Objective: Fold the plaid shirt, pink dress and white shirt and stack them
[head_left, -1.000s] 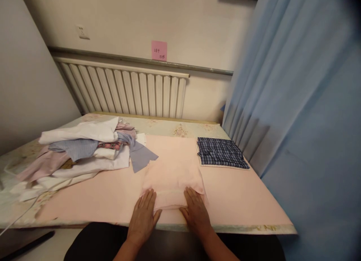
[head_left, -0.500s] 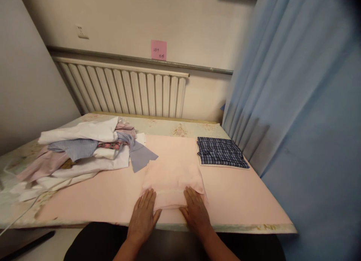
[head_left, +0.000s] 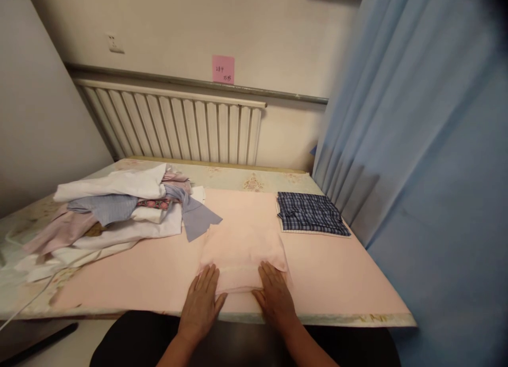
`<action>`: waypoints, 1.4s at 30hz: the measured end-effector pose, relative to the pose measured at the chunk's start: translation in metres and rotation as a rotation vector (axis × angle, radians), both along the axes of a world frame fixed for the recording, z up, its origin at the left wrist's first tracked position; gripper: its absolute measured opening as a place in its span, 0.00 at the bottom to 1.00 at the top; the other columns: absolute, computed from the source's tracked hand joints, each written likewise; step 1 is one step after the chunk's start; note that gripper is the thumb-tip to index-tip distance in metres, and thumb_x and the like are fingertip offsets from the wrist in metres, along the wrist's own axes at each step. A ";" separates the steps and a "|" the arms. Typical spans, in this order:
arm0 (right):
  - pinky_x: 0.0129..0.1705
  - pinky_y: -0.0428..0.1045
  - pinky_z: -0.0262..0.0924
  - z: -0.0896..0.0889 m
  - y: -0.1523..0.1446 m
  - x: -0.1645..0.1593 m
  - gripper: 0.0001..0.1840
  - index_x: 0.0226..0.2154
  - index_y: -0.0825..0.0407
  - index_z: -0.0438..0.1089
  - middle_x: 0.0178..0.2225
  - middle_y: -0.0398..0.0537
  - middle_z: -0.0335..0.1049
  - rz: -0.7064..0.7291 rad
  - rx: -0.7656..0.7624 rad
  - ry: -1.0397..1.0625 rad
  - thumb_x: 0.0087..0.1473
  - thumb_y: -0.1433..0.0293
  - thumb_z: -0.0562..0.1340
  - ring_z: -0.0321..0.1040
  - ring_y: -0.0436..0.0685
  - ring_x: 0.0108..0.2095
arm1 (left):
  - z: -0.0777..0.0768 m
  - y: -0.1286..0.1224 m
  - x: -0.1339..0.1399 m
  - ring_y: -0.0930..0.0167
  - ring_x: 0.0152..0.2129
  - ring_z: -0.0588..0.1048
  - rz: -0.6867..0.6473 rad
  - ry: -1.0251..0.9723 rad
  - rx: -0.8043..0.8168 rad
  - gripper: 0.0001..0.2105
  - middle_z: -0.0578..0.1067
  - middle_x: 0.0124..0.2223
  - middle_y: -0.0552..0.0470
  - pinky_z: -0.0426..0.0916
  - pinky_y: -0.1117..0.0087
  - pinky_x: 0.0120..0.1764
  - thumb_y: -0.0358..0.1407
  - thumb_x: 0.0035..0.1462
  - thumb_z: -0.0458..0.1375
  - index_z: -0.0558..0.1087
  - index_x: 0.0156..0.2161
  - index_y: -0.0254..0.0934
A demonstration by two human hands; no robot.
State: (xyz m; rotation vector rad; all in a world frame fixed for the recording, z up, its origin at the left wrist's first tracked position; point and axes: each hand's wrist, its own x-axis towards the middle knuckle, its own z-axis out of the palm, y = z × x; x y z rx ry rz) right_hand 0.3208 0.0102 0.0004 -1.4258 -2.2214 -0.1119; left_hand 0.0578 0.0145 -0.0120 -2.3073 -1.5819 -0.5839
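Note:
A pale pink garment (head_left: 244, 250), folded into a rough rectangle, lies at the front middle of the table on a pink sheet of nearly the same colour. Both hands rest on its near corners. My left hand (head_left: 201, 298) is flat on the left corner, fingers stretched forward and thumb out to the side. On the right corner lies my right hand (head_left: 275, 295), palm down, its thumb at the near edge of the cloth. Neither hand grips anything that I can see.
A loose heap of clothes (head_left: 115, 213) lies on the left, a grey-blue piece (head_left: 198, 219) trailing toward the garment. Folded dark plaid cloth (head_left: 313, 213) lies at right on a pale striped piece. A blue curtain (head_left: 416, 145) borders the right side; a radiator (head_left: 174, 124) stands behind.

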 end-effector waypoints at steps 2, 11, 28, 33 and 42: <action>0.61 0.63 0.51 0.000 0.000 0.000 0.33 0.62 0.56 0.53 0.63 0.58 0.53 -0.003 -0.005 0.001 0.56 0.68 0.60 0.47 0.65 0.64 | -0.001 0.000 -0.001 0.60 0.62 0.58 0.001 -0.020 -0.028 0.29 0.62 0.63 0.42 0.57 0.55 0.59 0.49 0.61 0.49 0.60 0.62 0.36; 0.61 0.62 0.51 -0.003 0.002 -0.001 0.32 0.61 0.57 0.55 0.63 0.58 0.54 -0.003 0.007 0.020 0.56 0.68 0.60 0.48 0.64 0.64 | 0.036 0.012 0.031 0.56 0.64 0.50 0.063 -0.066 -0.016 0.25 0.59 0.65 0.41 0.49 0.45 0.60 0.46 0.63 0.46 0.62 0.61 0.35; 0.61 0.62 0.53 -0.005 0.003 -0.002 0.31 0.61 0.54 0.56 0.62 0.57 0.56 -0.013 0.058 0.063 0.57 0.65 0.60 0.51 0.64 0.63 | 0.022 0.077 0.081 0.60 0.63 0.54 -0.047 -0.038 -0.164 0.24 0.61 0.65 0.49 0.50 0.49 0.60 0.44 0.63 0.45 0.60 0.62 0.44; 0.61 0.63 0.52 -0.009 0.005 0.005 0.31 0.61 0.55 0.56 0.62 0.58 0.56 -0.028 0.044 0.045 0.56 0.67 0.60 0.50 0.65 0.63 | 0.024 0.075 0.081 0.59 0.63 0.54 -0.043 -0.034 -0.154 0.24 0.61 0.65 0.48 0.50 0.49 0.60 0.44 0.63 0.44 0.60 0.62 0.42; 0.59 0.64 0.57 -0.006 -0.006 0.018 0.28 0.61 0.55 0.55 0.58 0.59 0.62 -0.141 0.171 0.138 0.60 0.68 0.56 0.55 0.65 0.61 | 0.024 0.075 0.081 0.59 0.63 0.55 -0.049 -0.044 -0.123 0.23 0.61 0.64 0.48 0.51 0.49 0.60 0.42 0.63 0.46 0.61 0.62 0.42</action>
